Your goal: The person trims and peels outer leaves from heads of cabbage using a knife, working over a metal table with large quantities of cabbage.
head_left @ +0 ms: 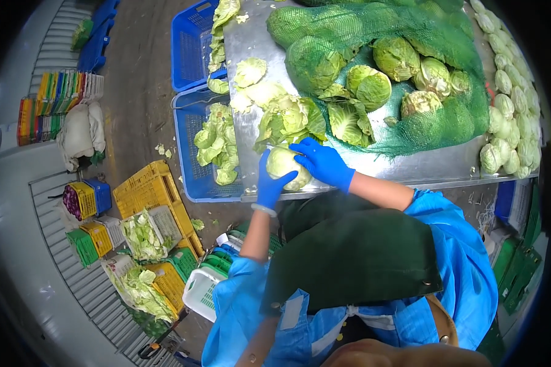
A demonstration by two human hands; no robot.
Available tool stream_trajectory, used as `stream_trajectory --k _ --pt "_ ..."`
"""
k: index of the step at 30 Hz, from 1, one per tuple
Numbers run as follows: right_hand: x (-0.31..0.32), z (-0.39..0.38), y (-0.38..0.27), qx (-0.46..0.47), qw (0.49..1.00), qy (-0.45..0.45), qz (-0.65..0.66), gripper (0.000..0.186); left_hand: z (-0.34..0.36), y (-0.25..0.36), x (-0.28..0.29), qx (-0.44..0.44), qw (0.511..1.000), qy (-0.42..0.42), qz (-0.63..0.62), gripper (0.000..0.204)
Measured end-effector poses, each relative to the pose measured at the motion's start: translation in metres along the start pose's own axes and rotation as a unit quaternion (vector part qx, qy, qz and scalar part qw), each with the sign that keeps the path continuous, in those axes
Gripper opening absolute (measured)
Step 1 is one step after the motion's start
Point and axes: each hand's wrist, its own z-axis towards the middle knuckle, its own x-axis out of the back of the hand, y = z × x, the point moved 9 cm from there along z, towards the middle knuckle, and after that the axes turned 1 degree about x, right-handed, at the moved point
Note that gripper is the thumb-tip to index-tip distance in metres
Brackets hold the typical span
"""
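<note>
Here in the head view, a round, pale-green cabbage with smooth leaves (283, 166) sits between two blue-gloved hands at the near edge of the shiny metal table (358, 168); whether it rests there or is lifted, I can't tell. The left hand (271, 183) cups its left and near side, thumb across the front; the right hand (320, 161) closes over its upper right, so both are clamped on it. It should be firm and fairly weighty, a touch slippery under gloves, the outer leaves apt to tear: broad palms on opposite sides look the best hold. And the look of it: clean, pale, almost glossy, far lighter than the loose, frilly green leaves (291, 119) lying just beyond.
</note>
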Motion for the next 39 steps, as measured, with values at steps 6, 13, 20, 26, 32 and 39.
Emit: stream_trajectory --k 6,13,20,26,32,39 --pt "0.002 0.008 0.002 0.023 0.988 -0.048 -0.146 0.05 0.013 0.013 -0.012 0.011 0.997 0.078 0.009 0.1" --pt "0.014 0.053 0.064 -0.107 0.994 0.009 -0.002 0.038 0.004 0.006 -0.001 -0.036 0.994 0.08 0.071 0.102" --pt "0.029 0.063 0.112 -0.174 0.976 0.129 -0.004 0.045 -0.015 -0.009 0.011 0.005 0.995 0.102 -0.002 0.097" --pt "0.027 0.009 0.012 -0.038 0.997 -0.007 -0.063 0.046 -0.016 -0.01 -0.014 0.151 0.956 0.121 -0.219 0.095" --pt "0.009 0.03 0.044 -0.084 0.99 -0.033 -0.113 0.041 0.008 -0.002 -0.013 0.032 0.985 0.152 -0.08 0.09" --pt "0.013 0.053 0.075 -0.131 0.989 -0.04 -0.047 0.049 -0.015 -0.002 0.023 0.016 0.988 0.153 -0.029 0.082"
